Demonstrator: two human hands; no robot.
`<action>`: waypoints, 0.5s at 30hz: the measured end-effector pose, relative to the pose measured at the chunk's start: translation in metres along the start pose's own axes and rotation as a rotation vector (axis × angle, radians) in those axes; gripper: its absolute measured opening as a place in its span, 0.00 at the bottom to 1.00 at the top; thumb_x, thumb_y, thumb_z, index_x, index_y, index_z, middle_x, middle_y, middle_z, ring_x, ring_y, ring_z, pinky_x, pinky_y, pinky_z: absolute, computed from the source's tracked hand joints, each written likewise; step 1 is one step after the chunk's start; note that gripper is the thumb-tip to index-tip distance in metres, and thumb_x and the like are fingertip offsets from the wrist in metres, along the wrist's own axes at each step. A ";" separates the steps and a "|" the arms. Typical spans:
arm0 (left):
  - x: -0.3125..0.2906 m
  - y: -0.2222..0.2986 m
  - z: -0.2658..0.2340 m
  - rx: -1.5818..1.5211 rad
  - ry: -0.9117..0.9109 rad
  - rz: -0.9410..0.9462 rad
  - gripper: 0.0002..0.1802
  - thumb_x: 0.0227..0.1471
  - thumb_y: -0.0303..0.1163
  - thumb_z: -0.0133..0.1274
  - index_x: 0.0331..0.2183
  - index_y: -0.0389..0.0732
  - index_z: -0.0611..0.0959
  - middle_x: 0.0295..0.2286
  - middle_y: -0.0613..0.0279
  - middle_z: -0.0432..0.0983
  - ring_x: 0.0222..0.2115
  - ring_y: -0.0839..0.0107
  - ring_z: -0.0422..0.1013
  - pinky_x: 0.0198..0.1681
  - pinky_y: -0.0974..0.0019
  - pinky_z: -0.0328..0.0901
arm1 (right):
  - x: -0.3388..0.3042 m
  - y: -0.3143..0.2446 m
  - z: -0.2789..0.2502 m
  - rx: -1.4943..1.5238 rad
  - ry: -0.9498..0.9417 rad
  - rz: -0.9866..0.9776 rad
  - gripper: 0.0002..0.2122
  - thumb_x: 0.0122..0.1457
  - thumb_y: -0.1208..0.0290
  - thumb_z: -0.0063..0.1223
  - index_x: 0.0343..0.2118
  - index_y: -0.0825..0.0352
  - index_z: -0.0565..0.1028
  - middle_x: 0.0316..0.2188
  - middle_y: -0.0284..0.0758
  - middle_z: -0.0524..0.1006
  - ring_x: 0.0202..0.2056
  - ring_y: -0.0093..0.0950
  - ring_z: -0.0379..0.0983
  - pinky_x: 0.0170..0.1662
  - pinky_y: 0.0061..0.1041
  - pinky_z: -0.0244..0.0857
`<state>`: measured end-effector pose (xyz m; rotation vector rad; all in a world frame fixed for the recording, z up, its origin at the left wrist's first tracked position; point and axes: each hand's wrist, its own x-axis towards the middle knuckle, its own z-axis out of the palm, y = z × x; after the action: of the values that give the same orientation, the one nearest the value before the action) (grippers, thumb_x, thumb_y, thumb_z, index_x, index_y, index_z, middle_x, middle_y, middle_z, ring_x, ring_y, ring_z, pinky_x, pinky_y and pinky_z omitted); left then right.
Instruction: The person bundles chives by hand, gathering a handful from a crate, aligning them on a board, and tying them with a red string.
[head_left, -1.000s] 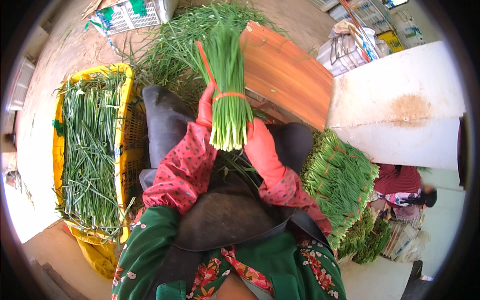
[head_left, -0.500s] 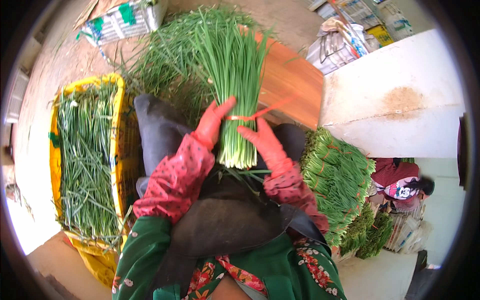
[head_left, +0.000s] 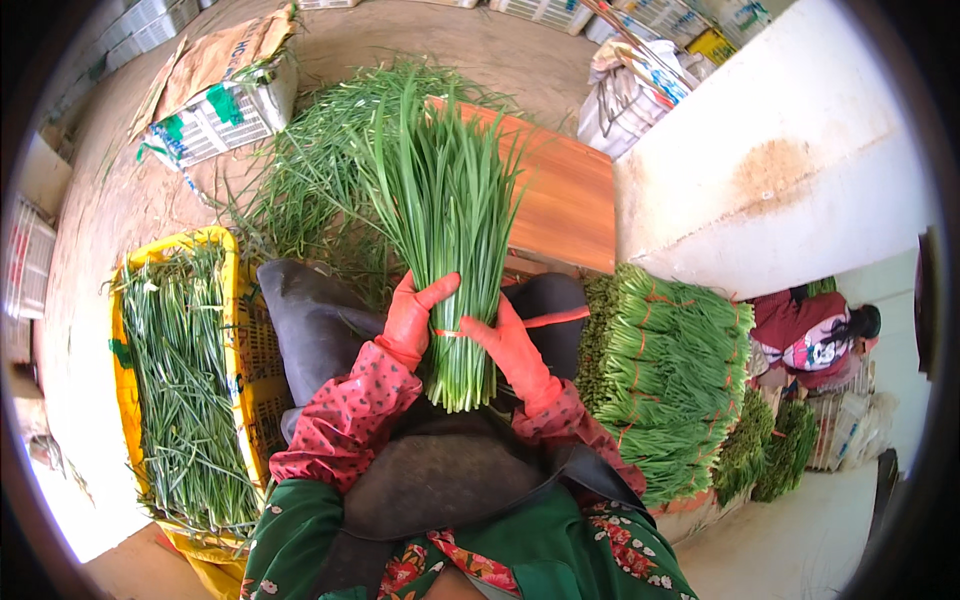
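Between my orange-gloved hands stands a thick bunch of Chinese chives (head_left: 440,230), its green leaves fanning out away from me and its pale cut ends toward my lap. My left hand (head_left: 412,318) wraps the bunch's left side, thumb lying across the front. On the other side my right hand (head_left: 512,352) is closed around the lower stems, its thumb on an orange tie (head_left: 449,333) that crosses them. A loose orange tail of the tie sticks out to the right, past my right hand. The fingers behind the bunch are hidden.
At left stands a yellow crate (head_left: 236,330) full of chives. Loose leaves (head_left: 310,180) lie beyond my knees, beside a wooden board (head_left: 560,195). Tied chive bunches (head_left: 675,380) are stacked at right, near a white wall (head_left: 760,160). Another person (head_left: 810,340) works at far right.
The bunch and both hands sit lower in the picture, as does the whole scene. My right hand has closed in around the stems, and the tie's tail now points level to the right.
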<state>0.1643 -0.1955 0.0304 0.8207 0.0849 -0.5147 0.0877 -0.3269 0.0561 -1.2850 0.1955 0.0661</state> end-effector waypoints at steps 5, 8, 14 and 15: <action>-0.003 -0.009 0.002 -0.074 -0.065 -0.029 0.18 0.46 0.24 0.60 0.42 0.37 0.79 0.38 0.60 0.79 0.35 0.68 0.75 0.43 0.64 0.68 | -0.003 0.023 -0.013 0.095 0.168 -0.009 0.17 0.52 0.77 0.56 0.46 0.71 0.71 0.39 0.31 0.76 0.39 0.21 0.72 0.45 0.24 0.66; -0.004 -0.017 0.000 -0.059 -0.051 -0.024 0.17 0.46 0.24 0.58 0.41 0.36 0.80 0.37 0.60 0.79 0.35 0.67 0.76 0.44 0.64 0.69 | -0.009 0.030 -0.016 0.250 0.216 0.008 0.16 0.50 0.79 0.55 0.44 0.71 0.72 0.36 0.30 0.77 0.37 0.21 0.72 0.43 0.24 0.66; -0.012 -0.016 0.006 0.001 -0.005 -0.066 0.16 0.46 0.23 0.58 0.41 0.36 0.80 0.36 0.58 0.79 0.34 0.66 0.76 0.43 0.63 0.69 | -0.020 0.011 -0.033 -0.045 0.096 0.062 0.21 0.53 0.73 0.57 0.51 0.71 0.68 0.44 0.34 0.74 0.45 0.24 0.70 0.51 0.25 0.63; -0.013 -0.017 0.005 0.025 0.005 -0.056 0.16 0.46 0.23 0.58 0.41 0.36 0.79 0.36 0.58 0.79 0.34 0.66 0.76 0.43 0.63 0.69 | -0.020 -0.005 -0.044 -0.116 0.072 0.029 0.24 0.55 0.71 0.57 0.54 0.71 0.66 0.48 0.37 0.72 0.49 0.25 0.67 0.54 0.25 0.60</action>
<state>0.1438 -0.2037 0.0258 0.8459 0.1063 -0.5677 0.0639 -0.3687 0.0525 -1.4018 0.2755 0.0561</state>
